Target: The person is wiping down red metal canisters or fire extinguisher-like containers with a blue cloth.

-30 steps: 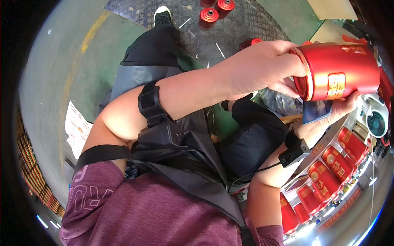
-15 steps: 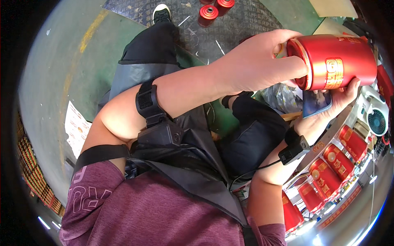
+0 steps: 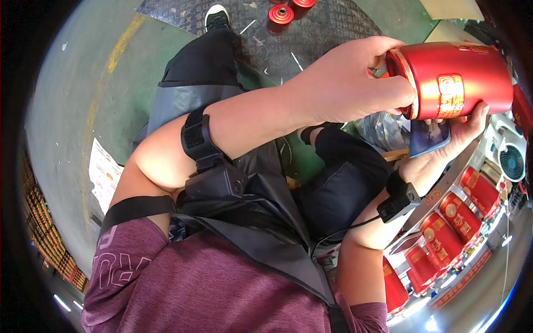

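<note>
A shiny red cylindrical canister (image 3: 480,83) with gold raised markings lies sideways at the upper right. My left hand (image 3: 363,80) grips its left end, one digit pressed against the gold-edged rim and the other fingers mostly hidden behind the hand. From below and to the right, my right hand (image 3: 463,130) supports the canister, its thumb against the lower side; most of its fingers are hidden underneath. A dark blue flat piece (image 3: 429,139) lies against the right palm, below the canister; its kind is unclear.
Several red canisters (image 3: 443,238) stand in a row on the right, near a small fan (image 3: 511,162). Smaller red lidded cylinders (image 3: 280,20) sit on the dark floor mat (image 3: 327,33). Clear plastic wrapping (image 3: 383,130) lies below my left hand. A printed sheet (image 3: 104,173) is at left.
Both hands keep their hold on the canister, which has tilted or shifted very slightly. Little else differs beyond a small shift of the view.
</note>
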Demonstrator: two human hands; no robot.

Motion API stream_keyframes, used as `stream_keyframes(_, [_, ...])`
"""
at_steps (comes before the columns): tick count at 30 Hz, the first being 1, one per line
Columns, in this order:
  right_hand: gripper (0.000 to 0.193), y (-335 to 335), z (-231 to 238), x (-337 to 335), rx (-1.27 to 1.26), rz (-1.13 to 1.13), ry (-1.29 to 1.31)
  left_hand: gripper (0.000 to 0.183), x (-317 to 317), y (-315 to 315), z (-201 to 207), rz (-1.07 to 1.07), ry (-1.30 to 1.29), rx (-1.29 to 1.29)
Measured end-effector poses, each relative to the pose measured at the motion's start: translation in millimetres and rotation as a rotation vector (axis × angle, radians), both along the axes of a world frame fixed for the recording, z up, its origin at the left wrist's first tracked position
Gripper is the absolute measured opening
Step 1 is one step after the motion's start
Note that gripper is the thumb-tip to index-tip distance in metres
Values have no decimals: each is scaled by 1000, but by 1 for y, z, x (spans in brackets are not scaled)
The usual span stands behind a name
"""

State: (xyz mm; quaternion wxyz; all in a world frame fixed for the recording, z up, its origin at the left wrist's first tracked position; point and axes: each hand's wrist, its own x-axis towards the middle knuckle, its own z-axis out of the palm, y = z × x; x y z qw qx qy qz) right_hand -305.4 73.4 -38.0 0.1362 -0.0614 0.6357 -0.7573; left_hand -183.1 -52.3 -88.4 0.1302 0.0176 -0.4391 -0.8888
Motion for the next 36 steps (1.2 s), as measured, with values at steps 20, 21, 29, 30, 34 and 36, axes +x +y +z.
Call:
stream_keyframes(20, [50, -8, 4, 9, -46, -14, 4, 51, 0, 0, -1, 4, -9, 4])
stream_keyframes(21, [54, -5, 3, 8, -33, 2, -5, 51, 0, -1, -1, 2, -17, 4])
stream_keyframes(29, [69, 0, -1, -1, -7, 10, 28, 51, -1, 1, -2, 17, -8, -21])
stream_keyframes(30, [69, 0, 0, 0, -2, 12, 13, 51, -1, 1, -2, 14, -10, -20])
stream_keyframes(34, [69, -2, -2, 3, -5, 17, 20, 51, -1, 1, -2, 15, -26, -5])
stream_keyframes(36, [69, -1, -3, 3, -17, 19, 42, 51, 0, 1, -1, 13, -36, -6])
